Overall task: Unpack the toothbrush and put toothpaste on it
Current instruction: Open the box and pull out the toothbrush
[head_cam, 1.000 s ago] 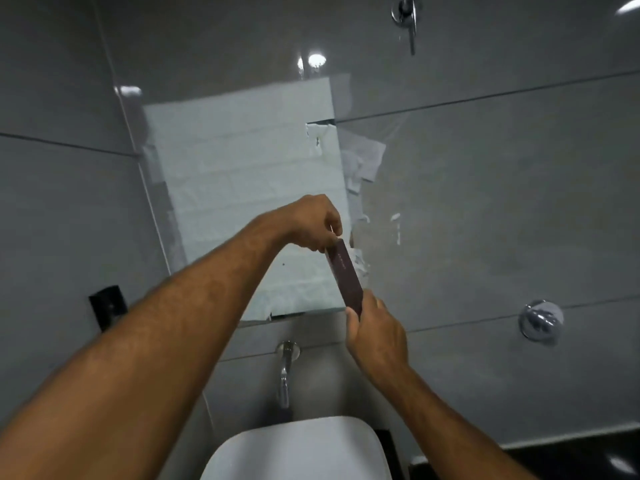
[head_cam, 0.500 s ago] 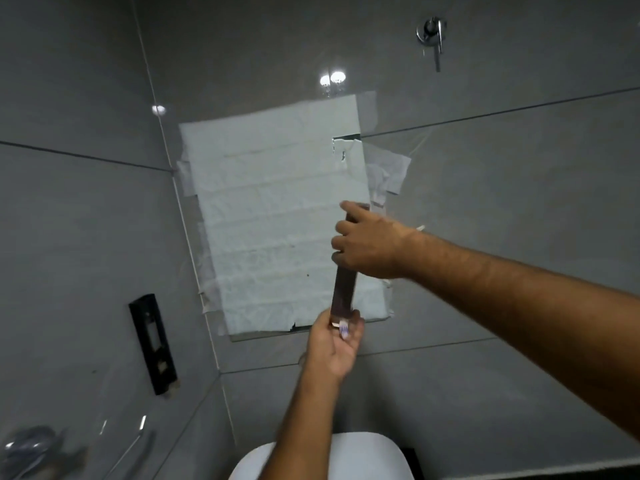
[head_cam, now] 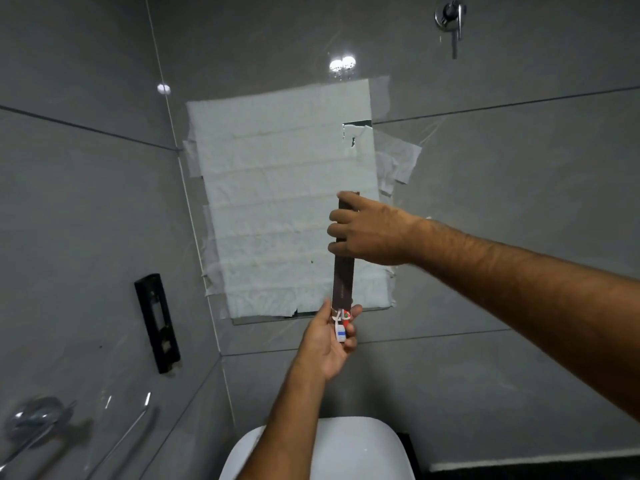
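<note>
A long dark brown toothbrush box point(head_cam: 343, 282) stands nearly upright in front of the wall. My right hand point(head_cam: 370, 233) reaches in from the right and wraps around its upper part. My left hand point(head_cam: 325, 344) comes up from below, palm towards me, and holds the box's open lower end. A small white, blue and red item point(head_cam: 341, 329) sticks out of that end between my left thumb and fingers. I cannot tell whether it is a brush or a tube. The rest of the box's contents is hidden.
A mirror covered with taped white paper point(head_cam: 277, 202) hangs on the grey tiled wall behind the box. A white basin point(head_cam: 346, 448) lies below my arms. A black wall fixture point(head_cam: 157, 322) sits left, a chrome valve point(head_cam: 450, 15) top right, and chrome fittings point(head_cam: 31, 420) bottom left.
The view has swung left. The box has gone from tilted to nearly upright, with my right hand now on its upper part and my left at its lower end, where a small item shows.
</note>
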Available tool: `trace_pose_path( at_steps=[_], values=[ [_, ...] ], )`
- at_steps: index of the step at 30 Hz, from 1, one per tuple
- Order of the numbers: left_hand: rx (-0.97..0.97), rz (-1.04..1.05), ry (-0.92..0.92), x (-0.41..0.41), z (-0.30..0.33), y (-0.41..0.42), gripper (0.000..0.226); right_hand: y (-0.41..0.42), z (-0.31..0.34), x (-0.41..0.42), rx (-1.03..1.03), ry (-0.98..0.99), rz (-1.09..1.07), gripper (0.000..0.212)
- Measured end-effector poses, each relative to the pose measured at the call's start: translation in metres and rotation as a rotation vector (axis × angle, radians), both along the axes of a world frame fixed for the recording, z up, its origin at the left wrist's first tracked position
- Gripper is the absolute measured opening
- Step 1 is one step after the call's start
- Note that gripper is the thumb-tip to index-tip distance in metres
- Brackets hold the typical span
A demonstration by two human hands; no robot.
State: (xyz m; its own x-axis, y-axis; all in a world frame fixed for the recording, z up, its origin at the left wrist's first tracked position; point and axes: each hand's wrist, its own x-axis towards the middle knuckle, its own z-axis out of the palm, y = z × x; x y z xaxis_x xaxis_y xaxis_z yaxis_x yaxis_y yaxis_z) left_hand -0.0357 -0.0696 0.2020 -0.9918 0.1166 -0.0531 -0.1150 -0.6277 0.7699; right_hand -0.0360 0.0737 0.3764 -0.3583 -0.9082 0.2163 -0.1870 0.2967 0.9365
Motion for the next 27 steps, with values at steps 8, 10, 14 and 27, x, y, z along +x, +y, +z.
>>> trace_pose_path(
  at_steps=[8, 10, 14, 27],
  values=[
    [-0.263, 0.000, 0.236, 0.006, -0.008, -0.002, 0.047, 0.016, -0.005, -0.009, -0.101, -0.022, -0.056, 0.034],
    [-0.558, 0.066, 0.352, 0.007, -0.012, -0.005, 0.032, 0.025, -0.008, -0.015, -0.144, -0.026, -0.072, 0.036],
    [-1.113, 0.242, 0.476, 0.009, -0.021, -0.012, 0.023, 0.043, -0.015, -0.022, -0.292, -0.028, -0.096, 0.043],
    [-0.803, 0.616, 0.415, -0.004, 0.001, -0.038, 0.030, 0.021, -0.077, -0.013, -1.819, -1.018, 0.174, 0.037]
  ],
)
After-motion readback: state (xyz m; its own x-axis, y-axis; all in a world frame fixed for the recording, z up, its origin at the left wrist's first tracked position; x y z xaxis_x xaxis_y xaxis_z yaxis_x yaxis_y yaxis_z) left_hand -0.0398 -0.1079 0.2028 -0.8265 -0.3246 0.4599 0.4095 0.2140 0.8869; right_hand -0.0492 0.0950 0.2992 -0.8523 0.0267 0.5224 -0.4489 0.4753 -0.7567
